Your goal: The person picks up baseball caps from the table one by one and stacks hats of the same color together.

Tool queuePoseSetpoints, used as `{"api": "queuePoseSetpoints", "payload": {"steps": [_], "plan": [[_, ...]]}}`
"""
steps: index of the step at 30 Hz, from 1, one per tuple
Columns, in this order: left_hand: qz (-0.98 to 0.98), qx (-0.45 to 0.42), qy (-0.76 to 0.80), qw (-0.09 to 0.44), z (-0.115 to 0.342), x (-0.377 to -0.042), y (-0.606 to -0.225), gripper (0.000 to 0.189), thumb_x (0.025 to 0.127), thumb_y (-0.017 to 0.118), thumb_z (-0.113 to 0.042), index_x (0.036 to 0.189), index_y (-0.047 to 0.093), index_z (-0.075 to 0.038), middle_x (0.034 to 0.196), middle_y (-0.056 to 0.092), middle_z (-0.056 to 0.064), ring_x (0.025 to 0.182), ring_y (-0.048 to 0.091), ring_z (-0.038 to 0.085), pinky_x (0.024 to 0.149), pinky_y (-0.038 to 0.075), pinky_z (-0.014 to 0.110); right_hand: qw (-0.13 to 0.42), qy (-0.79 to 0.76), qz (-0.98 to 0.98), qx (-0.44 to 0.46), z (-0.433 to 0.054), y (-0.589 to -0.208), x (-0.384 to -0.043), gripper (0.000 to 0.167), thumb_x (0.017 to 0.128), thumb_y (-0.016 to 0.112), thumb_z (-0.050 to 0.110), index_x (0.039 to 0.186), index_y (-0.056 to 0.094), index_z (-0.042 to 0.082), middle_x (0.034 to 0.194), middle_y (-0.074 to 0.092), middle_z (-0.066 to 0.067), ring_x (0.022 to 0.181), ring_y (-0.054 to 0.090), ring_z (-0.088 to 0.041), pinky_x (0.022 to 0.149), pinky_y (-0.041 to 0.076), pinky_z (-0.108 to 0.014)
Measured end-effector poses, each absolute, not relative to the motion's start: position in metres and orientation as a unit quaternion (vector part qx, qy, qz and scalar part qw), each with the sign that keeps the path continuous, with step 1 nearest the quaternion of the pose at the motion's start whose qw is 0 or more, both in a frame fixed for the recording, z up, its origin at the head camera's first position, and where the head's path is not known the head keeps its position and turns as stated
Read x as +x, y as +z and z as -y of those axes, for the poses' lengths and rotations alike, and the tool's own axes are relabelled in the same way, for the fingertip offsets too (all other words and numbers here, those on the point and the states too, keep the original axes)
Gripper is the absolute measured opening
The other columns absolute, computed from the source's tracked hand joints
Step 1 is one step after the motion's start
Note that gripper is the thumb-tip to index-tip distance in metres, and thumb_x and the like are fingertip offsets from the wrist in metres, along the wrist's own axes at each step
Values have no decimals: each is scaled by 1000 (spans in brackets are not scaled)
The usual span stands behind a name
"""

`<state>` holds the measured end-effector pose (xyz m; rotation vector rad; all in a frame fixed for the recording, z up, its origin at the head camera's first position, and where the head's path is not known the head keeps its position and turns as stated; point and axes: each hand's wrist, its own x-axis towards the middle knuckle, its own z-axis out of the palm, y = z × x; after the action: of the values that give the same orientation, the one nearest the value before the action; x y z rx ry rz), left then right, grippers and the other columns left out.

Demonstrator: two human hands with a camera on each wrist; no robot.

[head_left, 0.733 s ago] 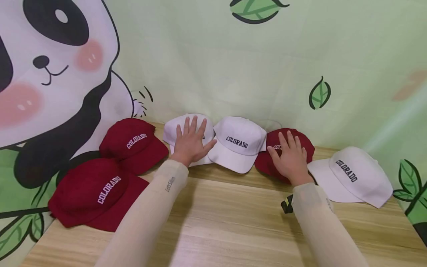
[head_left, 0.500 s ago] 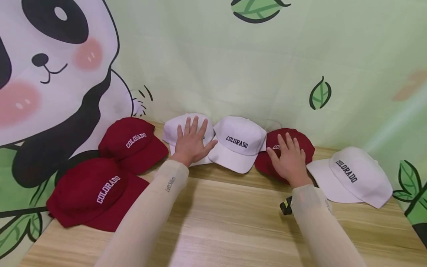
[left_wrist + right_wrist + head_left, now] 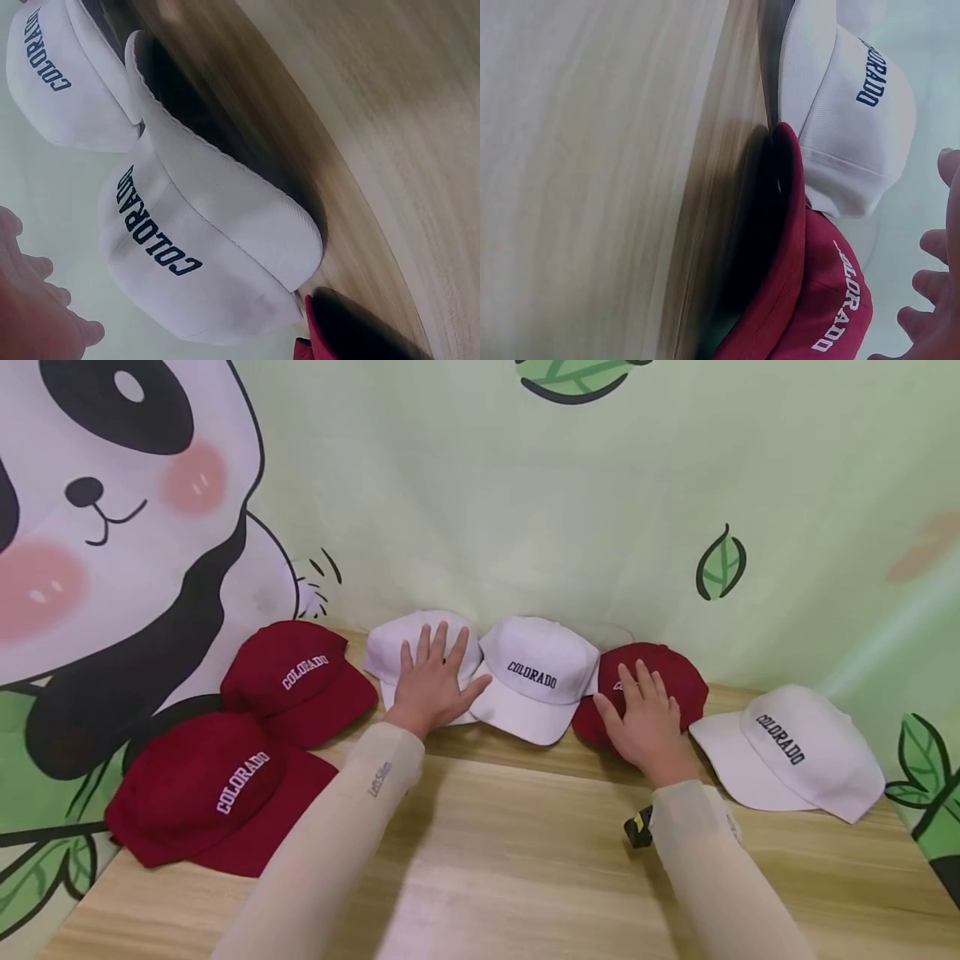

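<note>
My left hand (image 3: 431,689), fingers spread and straight, is held in front of a white cap (image 3: 392,647) lettered COLORADO, overlapping it in the head view. The left wrist view shows that hand apart from the cap's crown (image 3: 187,232). Likewise spread, my right hand (image 3: 651,727) overlaps a red cap (image 3: 678,662) and hides part of its lettering; a gap shows between its fingers and the red crown (image 3: 840,300) in the right wrist view. Between the two hands sits another white cap (image 3: 536,677). Neither hand holds anything.
Two red caps (image 3: 288,677) lie at the left, one nearer to me. At the right stands a white cap (image 3: 798,756), brim turned left. The wooden table (image 3: 495,852) ends at a pale green curtain (image 3: 465,493) with a printed panda. A black band (image 3: 639,828) shows at my right wrist.
My right hand has drawn back slightly toward me over the red cap. My left hand stays nearly still. The head view has tilted a little, and the caps keep their places.
</note>
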<state>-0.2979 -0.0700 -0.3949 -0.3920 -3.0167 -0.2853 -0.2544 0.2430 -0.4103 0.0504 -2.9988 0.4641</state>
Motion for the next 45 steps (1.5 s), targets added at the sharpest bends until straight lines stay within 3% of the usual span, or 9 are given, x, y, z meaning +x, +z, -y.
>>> {"api": "queuePoseSetpoints", "payload": {"steps": [7, 21, 30, 38, 45], "plan": [[985, -132, -104, 42, 67, -297, -397, 84, 92, 25, -72, 157, 2, -24, 164, -3, 11, 151, -8, 34, 118, -1, 59, 61, 167, 984, 4, -246, -409, -250, 75, 98, 34, 57, 155, 17, 11, 162, 8, -20, 148, 7, -44, 112, 12, -70], [980, -140, -124, 64, 52, -297, -415, 86, 92, 33, -69, 157, 12, -18, 161, 15, 18, 149, 11, 38, 118, 12, 59, 93, 220, 971, -3, -250, -420, -242, 73, 99, 38, 54, 154, 22, 8, 159, 16, -23, 146, 17, -43, 113, 20, -65], [978, -141, -147, 45, 40, -301, -421, 88, 92, 38, -68, 156, 14, -13, 156, 24, 20, 144, 24, 40, 112, 28, 57, 92, 262, 961, 4, -228, -429, -246, 70, 100, 42, 48, 152, 25, 5, 158, 19, -23, 147, 17, -40, 117, 22, -56], [977, -132, -163, 29, 32, -306, -427, 89, 92, 39, -67, 155, 18, -7, 143, 41, 22, 134, 36, 40, 107, 33, 54, 86, 311, 946, 3, -203, -437, -250, 70, 99, 45, 49, 148, 33, 1, 155, 26, -23, 143, 27, -40, 115, 27, -55], [978, -116, -170, 18, 30, -315, -431, 91, 91, 38, -69, 153, 23, -4, 138, 44, 24, 129, 40, 39, 106, 35, 52, 73, 337, 939, -8, -188, -440, -255, 69, 98, 46, 48, 146, 38, -2, 150, 36, -23, 138, 36, -41, 114, 31, -54]]}}
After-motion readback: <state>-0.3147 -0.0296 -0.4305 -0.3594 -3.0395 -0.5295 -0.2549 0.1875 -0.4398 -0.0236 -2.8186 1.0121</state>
